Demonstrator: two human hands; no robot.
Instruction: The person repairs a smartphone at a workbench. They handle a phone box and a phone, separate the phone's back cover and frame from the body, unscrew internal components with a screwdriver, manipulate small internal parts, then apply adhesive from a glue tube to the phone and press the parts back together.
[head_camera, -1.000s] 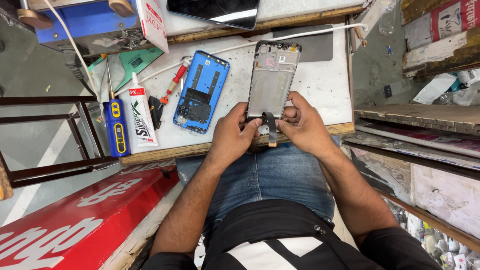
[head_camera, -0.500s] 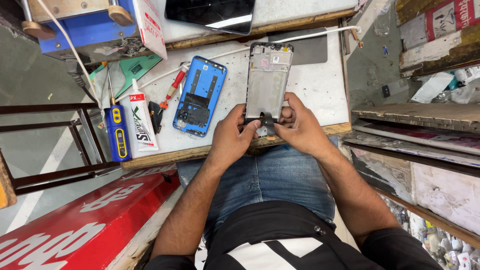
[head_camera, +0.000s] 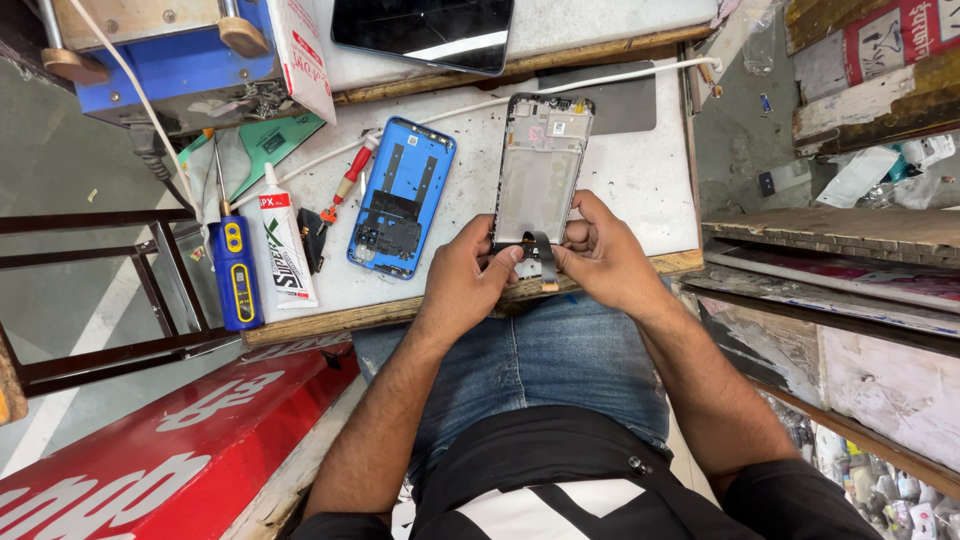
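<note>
Phone frame (head_camera: 540, 165) w/ flex cable (head_camera: 545, 262) sits lower now, closer to counter's (head_camera: 640, 180) front edge. Left hand (head_camera: 470, 275) & right hand (head_camera: 600, 255) both pinch its bottom end; grip unchanged.

- blue phone back cover (head_camera: 401, 198), lying flat on the worktop;
- white glue tube (head_camera: 283, 240);
- red-handled screwdriver (head_camera: 349, 180);
- dark tablet (head_camera: 424, 30) beyond.

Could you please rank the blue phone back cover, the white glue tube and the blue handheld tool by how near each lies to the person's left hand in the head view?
1. Blue phone back cover, just beside the left hand.
2. White glue tube, farther out on the same side.
3. Blue handheld tool, at the table's edge, farthest.
</note>
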